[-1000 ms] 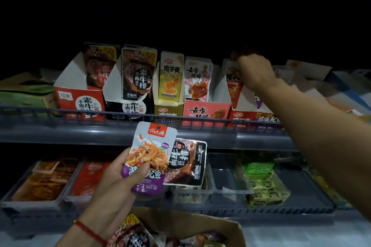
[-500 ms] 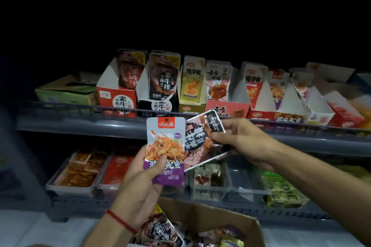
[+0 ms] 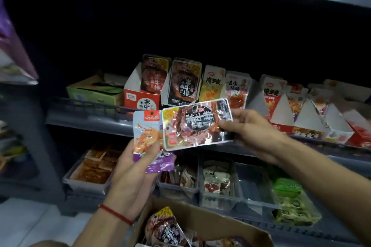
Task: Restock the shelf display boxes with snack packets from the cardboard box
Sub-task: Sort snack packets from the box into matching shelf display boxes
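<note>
A dark, shiny snack packet (image 3: 197, 124) lies sideways in front of the upper shelf rail (image 3: 84, 106), pinched at its right end by the right hand (image 3: 248, 129), thumb in front and the other fingers curled behind. Its left edge overlaps a purple-and-white packet (image 3: 147, 140), which the left hand (image 3: 133, 168) grips from below with the thumb pressed across its lower front. A red cord bracelet (image 3: 116, 214) circles the left wrist. Directly below, the open cardboard box (image 3: 208, 224) holds more packets, 1 dark one (image 3: 166, 228) lying on top. Behind the hands, the upper shelf carries a row of display boxes: a red-fronted box (image 3: 141, 99) and its black-packet neighbour (image 3: 183, 82) stand upright, followed by yellow, pink and red ones to the right. The lower shelf has clear plastic bins (image 3: 219, 184) of assorted snacks, with green packets (image 3: 293, 202) at the right.
</note>
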